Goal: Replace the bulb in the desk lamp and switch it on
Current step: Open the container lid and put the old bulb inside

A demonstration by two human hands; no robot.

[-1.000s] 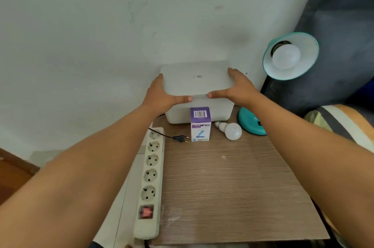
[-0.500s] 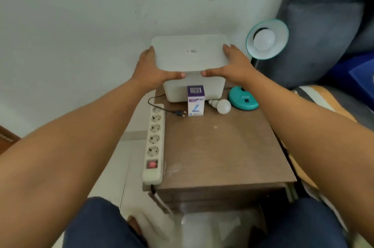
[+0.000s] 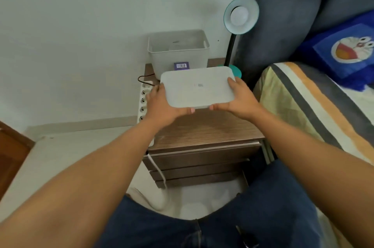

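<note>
Centre of frame: the left hand [image 3: 162, 106] and right hand [image 3: 240, 100] each clasp a short edge of a flat white rectangular plastic lid [image 3: 199, 87], held above the wood-grain counter [image 3: 202, 128]. Beyond stand an open white plastic bin [image 3: 179, 53] and, upper right, a teal desk lamp [image 3: 241, 15] with its round white bulb [image 3: 239, 16] fitted.

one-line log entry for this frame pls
phase: lid off bin | left hand: holds lid | right hand: holds lid | lamp: bulb in, untouched
</note>
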